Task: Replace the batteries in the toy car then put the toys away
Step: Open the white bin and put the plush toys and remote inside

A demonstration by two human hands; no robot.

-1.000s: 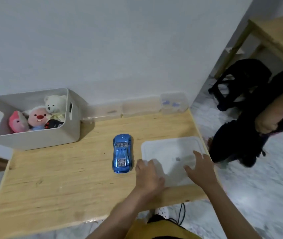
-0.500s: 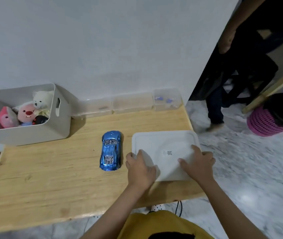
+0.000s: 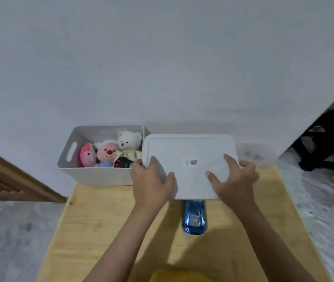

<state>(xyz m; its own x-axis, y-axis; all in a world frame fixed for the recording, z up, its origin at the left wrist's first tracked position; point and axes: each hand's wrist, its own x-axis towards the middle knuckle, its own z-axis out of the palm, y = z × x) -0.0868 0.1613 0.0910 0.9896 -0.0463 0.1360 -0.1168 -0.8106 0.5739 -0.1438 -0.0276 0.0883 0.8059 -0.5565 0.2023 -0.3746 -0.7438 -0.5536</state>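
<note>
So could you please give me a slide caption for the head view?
Both hands hold the white lid above the blue toy car.

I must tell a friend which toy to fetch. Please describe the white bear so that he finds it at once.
On the wooden table stands a grey bin with handle slots, against the wall. The white bear sits at its right end, beside the pink plush. It is the only white toy and the tallest, with a cream bow at its neck.

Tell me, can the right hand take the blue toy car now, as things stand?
Probably not at once. The right hand grips the white lid together with the left hand, and the lid is held over the front of the blue toy car.
</note>
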